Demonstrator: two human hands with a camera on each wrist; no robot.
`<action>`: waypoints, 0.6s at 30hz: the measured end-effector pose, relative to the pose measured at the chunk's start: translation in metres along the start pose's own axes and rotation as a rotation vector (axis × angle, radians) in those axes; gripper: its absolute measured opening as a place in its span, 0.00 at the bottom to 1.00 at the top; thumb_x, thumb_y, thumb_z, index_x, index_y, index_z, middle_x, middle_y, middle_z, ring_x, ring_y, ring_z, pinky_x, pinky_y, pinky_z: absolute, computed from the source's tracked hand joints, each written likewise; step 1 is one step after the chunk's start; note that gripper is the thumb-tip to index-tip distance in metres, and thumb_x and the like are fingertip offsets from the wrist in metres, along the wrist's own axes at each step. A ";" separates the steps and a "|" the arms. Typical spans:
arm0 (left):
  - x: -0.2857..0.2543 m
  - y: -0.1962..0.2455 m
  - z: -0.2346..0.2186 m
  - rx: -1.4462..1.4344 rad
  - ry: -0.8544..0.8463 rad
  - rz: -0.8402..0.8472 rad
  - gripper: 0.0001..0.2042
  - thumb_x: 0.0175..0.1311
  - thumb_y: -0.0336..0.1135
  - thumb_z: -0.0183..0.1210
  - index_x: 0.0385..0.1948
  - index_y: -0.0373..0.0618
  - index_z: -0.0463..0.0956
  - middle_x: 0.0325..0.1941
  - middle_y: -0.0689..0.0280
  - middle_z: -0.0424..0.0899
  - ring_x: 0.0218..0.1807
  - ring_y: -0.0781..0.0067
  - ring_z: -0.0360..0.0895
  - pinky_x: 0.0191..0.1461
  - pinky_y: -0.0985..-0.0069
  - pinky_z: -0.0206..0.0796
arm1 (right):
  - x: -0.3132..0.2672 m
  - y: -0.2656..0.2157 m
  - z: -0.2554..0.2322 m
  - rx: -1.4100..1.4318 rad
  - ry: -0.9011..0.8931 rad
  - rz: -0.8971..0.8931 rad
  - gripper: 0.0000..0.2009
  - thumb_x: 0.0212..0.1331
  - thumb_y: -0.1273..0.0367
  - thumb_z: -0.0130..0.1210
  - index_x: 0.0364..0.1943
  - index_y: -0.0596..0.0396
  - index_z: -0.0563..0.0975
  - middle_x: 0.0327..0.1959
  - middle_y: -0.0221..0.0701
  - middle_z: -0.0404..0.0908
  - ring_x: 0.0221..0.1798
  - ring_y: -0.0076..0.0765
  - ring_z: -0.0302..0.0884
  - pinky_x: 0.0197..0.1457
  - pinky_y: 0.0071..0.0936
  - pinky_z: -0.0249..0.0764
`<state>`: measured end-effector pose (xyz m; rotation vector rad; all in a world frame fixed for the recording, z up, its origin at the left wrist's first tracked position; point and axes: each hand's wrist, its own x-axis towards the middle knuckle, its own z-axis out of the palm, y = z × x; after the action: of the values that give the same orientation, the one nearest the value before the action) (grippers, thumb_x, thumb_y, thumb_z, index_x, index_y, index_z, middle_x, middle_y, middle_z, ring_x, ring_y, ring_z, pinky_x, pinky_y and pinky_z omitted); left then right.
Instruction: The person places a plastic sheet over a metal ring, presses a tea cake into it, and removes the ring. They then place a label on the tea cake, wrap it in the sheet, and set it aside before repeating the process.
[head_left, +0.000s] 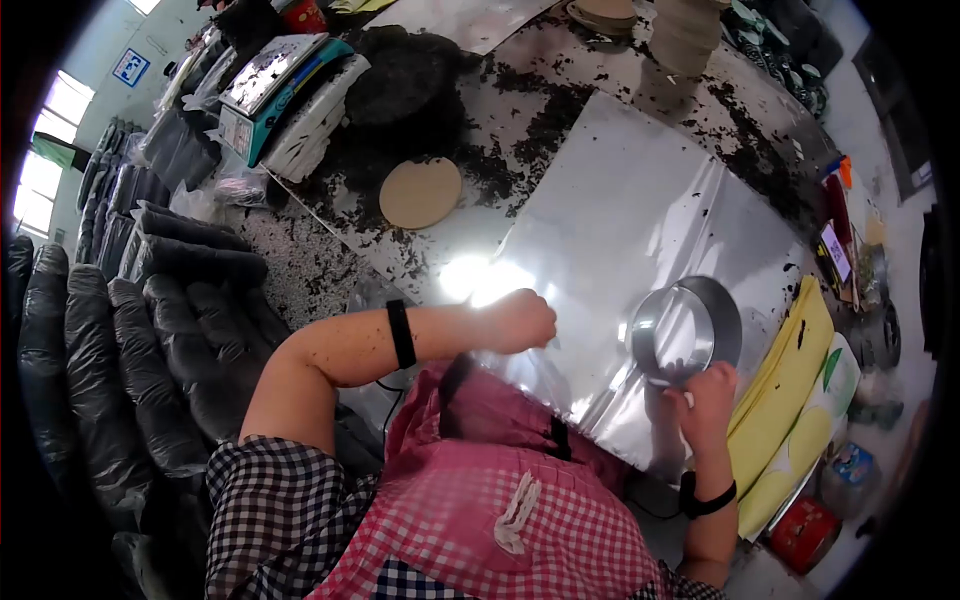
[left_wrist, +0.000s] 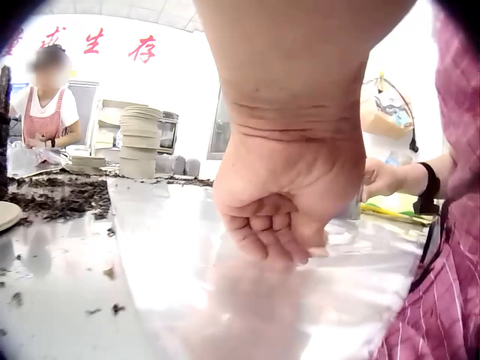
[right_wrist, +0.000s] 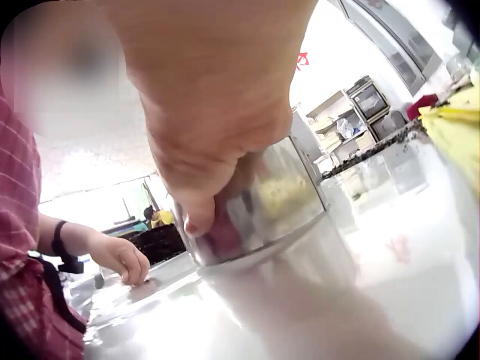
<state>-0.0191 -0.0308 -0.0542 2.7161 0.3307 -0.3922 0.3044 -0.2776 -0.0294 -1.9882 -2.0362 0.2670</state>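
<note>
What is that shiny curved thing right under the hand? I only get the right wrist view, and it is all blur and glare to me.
Observer: From the head view it is a round metal ring, open in the middle, standing on a shiny metal sheet.
Visitor: Is the hand holding it?
Observer: Yes, the right hand grips the ring's near rim.
Visitor: And the other hand I see far off?
Observer: The left wrist view shows the left hand with fingers curled under, resting on the sheet; I see nothing in it.
Visitor: Anything else on the table?
Observer: Dark loose crumbs lie scattered beyond the sheet, beside a flat round disc.
</note>
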 end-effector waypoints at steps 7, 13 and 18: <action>0.066 0.013 -0.169 -0.315 0.317 -0.307 0.17 0.72 0.54 0.59 0.37 0.50 0.84 0.41 0.58 0.88 0.47 0.52 0.85 0.50 0.59 0.75 | 0.047 -0.136 -0.099 0.780 0.038 -0.364 0.13 0.53 0.61 0.72 0.29 0.54 0.81 0.29 0.31 0.80 0.32 0.45 0.78 0.40 0.45 0.73; -0.023 0.011 -0.107 0.269 0.813 0.354 0.10 0.57 0.38 0.67 0.41 0.62 0.86 0.44 0.70 0.86 0.49 0.67 0.83 0.49 0.64 0.74 | 0.087 -0.085 0.023 -0.005 -0.021 -0.121 0.20 0.60 0.61 0.64 0.53 0.56 0.80 0.53 0.47 0.82 0.57 0.52 0.79 0.61 0.55 0.70; -0.075 -0.020 -0.033 0.271 0.682 0.363 0.18 0.60 0.32 0.60 0.53 0.53 0.84 0.64 0.68 0.83 0.66 0.65 0.79 0.73 0.60 0.68 | 0.046 -0.146 -0.045 0.495 -0.635 0.063 0.28 0.64 0.66 0.61 0.68 0.57 0.72 0.70 0.45 0.74 0.70 0.49 0.75 0.73 0.45 0.69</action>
<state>-0.0874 -0.0125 -0.0080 3.0112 -0.0579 0.6471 0.1807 -0.2396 0.0640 -1.7771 -1.9464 1.4157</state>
